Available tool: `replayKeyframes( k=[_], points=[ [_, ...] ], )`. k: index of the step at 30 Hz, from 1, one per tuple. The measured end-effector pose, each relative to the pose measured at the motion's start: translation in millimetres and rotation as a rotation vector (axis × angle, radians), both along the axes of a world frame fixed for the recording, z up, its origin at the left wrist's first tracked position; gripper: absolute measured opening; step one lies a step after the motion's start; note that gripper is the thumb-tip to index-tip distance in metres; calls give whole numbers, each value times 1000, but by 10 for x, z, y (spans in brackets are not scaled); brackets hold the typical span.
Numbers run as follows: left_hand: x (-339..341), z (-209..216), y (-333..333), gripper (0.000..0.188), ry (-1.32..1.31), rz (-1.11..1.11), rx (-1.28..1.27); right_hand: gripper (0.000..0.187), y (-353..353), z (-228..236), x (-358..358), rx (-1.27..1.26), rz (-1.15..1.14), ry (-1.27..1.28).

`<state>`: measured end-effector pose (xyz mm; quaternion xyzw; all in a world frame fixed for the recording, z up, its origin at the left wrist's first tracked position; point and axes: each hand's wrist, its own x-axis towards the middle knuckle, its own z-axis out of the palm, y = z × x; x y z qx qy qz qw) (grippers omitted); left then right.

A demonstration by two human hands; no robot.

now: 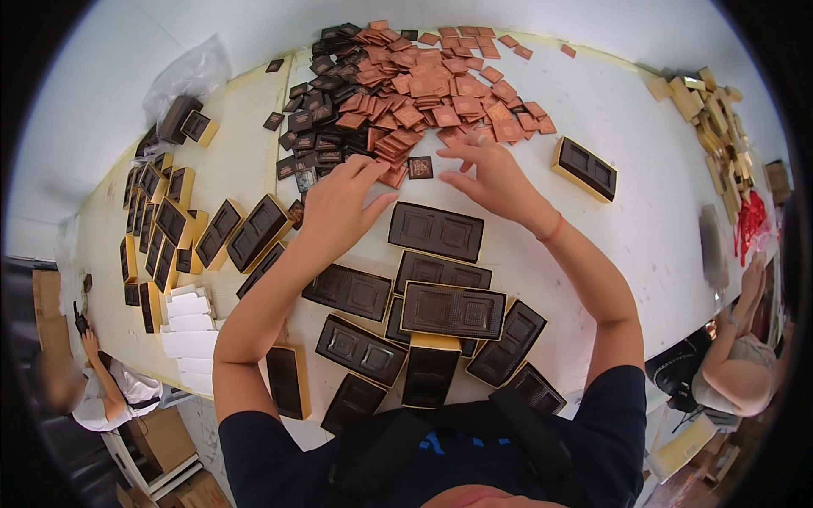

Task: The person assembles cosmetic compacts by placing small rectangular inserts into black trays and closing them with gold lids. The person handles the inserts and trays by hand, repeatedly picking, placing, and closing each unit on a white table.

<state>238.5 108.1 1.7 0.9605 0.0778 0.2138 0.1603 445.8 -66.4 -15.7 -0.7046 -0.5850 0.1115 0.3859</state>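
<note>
A big heap of flat, square copper-coloured wrapped pieces (423, 80) and dark brown pieces (318, 114) lies at the far middle of the table. My left hand (339, 203) is at the heap's near edge, thumb and fingers apart, with its fingertips beside a few copper pieces (393, 175). Between my hands lies a single dark square piece (420, 168). My right hand (500, 178) is just right of it, fingers spread and nothing visible in them. Nearer me, several gold-sided boxes with dark two-well trays (436, 230) lie loosely piled, one (453, 310) resting on top of others.
More gold boxes (174, 222) crowd the left side, near white cartons (188, 326) and a clear plastic bag (190, 76). One box (584, 169) stands apart on the right. Gold pieces (716, 127) and a red bundle (749, 220) lie far right. Other people sit at both sides.
</note>
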Motion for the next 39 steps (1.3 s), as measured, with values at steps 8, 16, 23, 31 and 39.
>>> replayKeyframes(
  k=[8, 16, 23, 31, 39],
  points=[
    [86, 27, 24, 35, -32, 56, -103, 21, 225, -33, 9, -114, 21, 192],
    [82, -101, 85, 33, 5, -39, -36, 19, 50, 523, -355, -275, 306, 399],
    [83, -68, 58, 29, 37, -97, -115, 19, 58, 329, -509, -67, 267, 162],
    [2, 8, 87, 29, 88, 20, -224, 19, -14, 258, -542, 60, 229, -158],
    [-37, 302, -102, 30, -18, -105, -1327, 17, 48, 482, -616, 146, 138, 650]
  ],
)
